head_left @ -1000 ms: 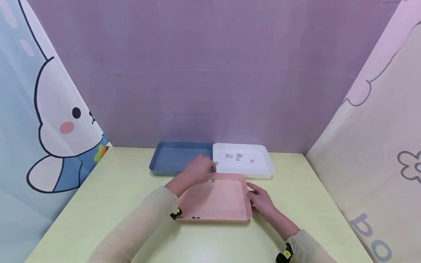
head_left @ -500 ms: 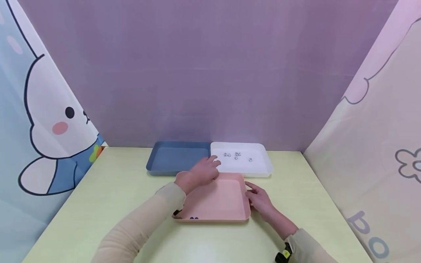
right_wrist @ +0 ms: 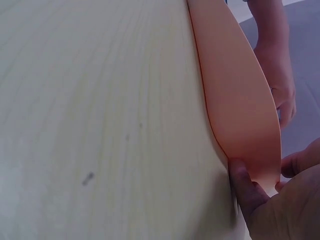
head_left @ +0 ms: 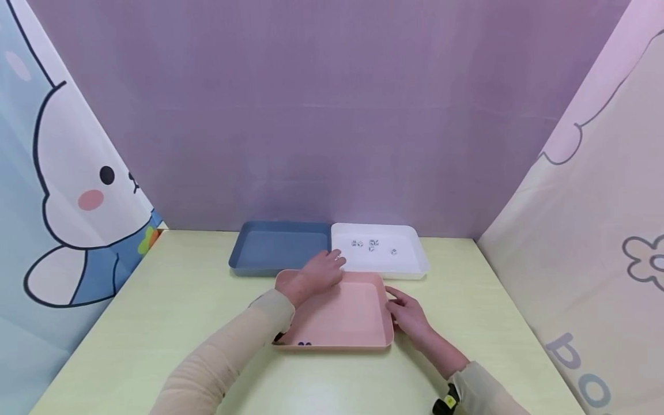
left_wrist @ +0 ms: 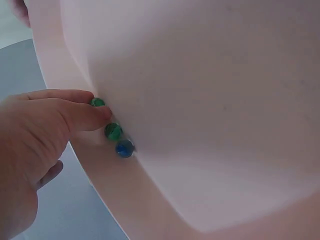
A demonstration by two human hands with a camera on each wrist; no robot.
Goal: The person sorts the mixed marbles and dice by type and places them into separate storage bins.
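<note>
At the far edge of the pink tray, my left hand reaches in. The left wrist view shows its thumb and forefinger pinching a green marble at the foot of the tray's wall. Right beside the fingertips lie another green marble and a blue marble. My right hand grips the tray's right side. In the right wrist view its thumb lies against the tray's outer wall, with the other fingers at the rim.
Behind the pink tray stand a blue tray and a white tray side by side. Several small clear patterned pieces lie in the white one. Two dark marbles sit at the pink tray's near edge. A purple cloth hangs behind.
My left hand has shifted a little rightward along the pink tray's far edge; its fingers spread, then drew in. The green marble seen there earlier is now hidden in the head view. My right hand stays put.
</note>
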